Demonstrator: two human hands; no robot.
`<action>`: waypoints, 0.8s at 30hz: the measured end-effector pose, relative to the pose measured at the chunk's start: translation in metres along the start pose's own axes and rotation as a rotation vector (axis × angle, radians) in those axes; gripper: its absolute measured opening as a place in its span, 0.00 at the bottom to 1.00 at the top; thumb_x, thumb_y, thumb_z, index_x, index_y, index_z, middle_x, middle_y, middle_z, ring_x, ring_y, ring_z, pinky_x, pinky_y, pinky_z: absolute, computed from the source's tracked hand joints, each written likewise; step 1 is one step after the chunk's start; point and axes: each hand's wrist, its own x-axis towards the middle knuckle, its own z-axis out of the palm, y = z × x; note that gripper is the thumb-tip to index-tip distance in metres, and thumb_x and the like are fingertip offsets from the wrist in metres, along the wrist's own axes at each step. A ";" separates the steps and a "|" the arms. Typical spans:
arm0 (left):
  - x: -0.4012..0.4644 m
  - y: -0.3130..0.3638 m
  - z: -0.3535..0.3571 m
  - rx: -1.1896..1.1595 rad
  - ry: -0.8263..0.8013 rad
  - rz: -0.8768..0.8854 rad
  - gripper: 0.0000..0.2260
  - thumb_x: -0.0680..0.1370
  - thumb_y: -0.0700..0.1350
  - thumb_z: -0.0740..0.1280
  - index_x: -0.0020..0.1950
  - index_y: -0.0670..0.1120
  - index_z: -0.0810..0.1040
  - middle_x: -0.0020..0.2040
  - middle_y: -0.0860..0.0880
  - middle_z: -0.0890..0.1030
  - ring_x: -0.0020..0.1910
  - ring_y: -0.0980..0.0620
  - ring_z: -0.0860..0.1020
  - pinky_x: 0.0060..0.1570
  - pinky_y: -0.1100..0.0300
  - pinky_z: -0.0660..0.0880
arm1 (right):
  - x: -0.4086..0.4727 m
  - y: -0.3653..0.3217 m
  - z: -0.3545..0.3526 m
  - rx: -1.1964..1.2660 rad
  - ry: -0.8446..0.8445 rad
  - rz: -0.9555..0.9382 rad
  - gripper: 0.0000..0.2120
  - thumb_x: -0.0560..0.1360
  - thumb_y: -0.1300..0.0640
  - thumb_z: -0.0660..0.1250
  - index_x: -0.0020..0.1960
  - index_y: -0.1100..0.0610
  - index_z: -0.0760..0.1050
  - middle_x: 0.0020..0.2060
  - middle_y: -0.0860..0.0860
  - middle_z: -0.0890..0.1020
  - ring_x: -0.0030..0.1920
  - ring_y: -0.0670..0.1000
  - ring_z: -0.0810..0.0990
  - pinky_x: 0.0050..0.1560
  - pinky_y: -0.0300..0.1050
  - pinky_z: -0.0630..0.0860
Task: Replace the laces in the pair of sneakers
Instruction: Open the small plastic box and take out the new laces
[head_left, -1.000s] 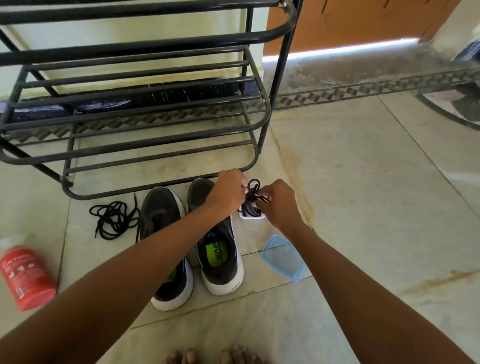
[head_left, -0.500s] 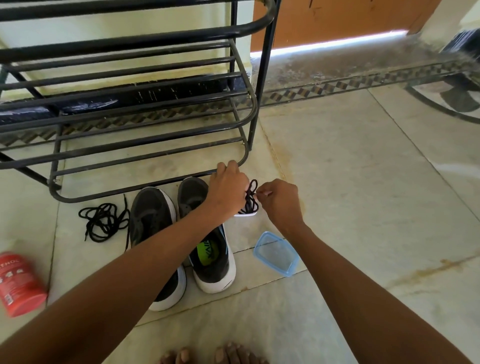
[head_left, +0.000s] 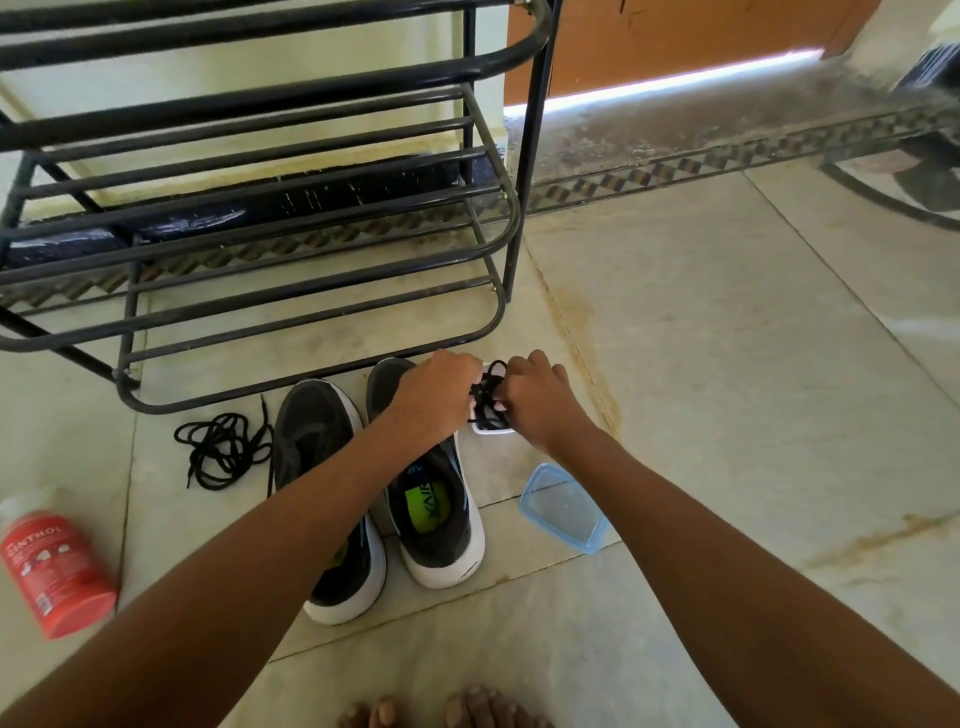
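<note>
Two black sneakers with white soles stand side by side on the floor, the left sneaker (head_left: 322, 467) and the right sneaker (head_left: 436, 509), both without laces. A loose black lace (head_left: 221, 449) lies tangled to their left. Beyond the right sneaker's toe, my left hand (head_left: 439, 397) and my right hand (head_left: 535, 397) both pinch a bundle of black laces (head_left: 487, 397) just above a small white container (head_left: 491, 427).
A black metal shoe rack (head_left: 291, 218) stands right behind the sneakers. A clear blue-rimmed lid (head_left: 563, 506) lies right of the right sneaker. A red bottle (head_left: 52, 569) lies at the far left. My bare toes (head_left: 441, 712) show at the bottom edge.
The lace bundle has sunk lower, closer to the white container, and my two hands have drawn nearer together around it. The camera view shifted slightly.
</note>
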 end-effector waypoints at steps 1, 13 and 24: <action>0.002 -0.001 0.003 -0.044 0.025 -0.004 0.08 0.79 0.41 0.71 0.59 0.44 0.82 0.50 0.44 0.84 0.49 0.46 0.83 0.53 0.48 0.81 | -0.002 0.002 0.003 0.028 0.012 -0.008 0.08 0.79 0.56 0.65 0.54 0.58 0.81 0.52 0.54 0.75 0.55 0.58 0.68 0.46 0.51 0.63; 0.021 0.019 0.042 -0.071 0.102 0.012 0.07 0.78 0.39 0.74 0.55 0.40 0.82 0.54 0.45 0.79 0.47 0.50 0.82 0.49 0.55 0.82 | -0.094 0.014 -0.015 0.279 -0.214 0.432 0.42 0.56 0.31 0.78 0.64 0.45 0.69 0.61 0.49 0.66 0.63 0.54 0.63 0.60 0.57 0.69; 0.028 0.020 0.036 -0.016 -0.043 -0.013 0.09 0.79 0.42 0.73 0.53 0.42 0.75 0.49 0.46 0.83 0.49 0.47 0.84 0.53 0.53 0.80 | -0.086 0.020 -0.006 0.509 -0.019 0.536 0.08 0.73 0.61 0.68 0.44 0.56 0.68 0.41 0.56 0.78 0.39 0.59 0.80 0.36 0.49 0.76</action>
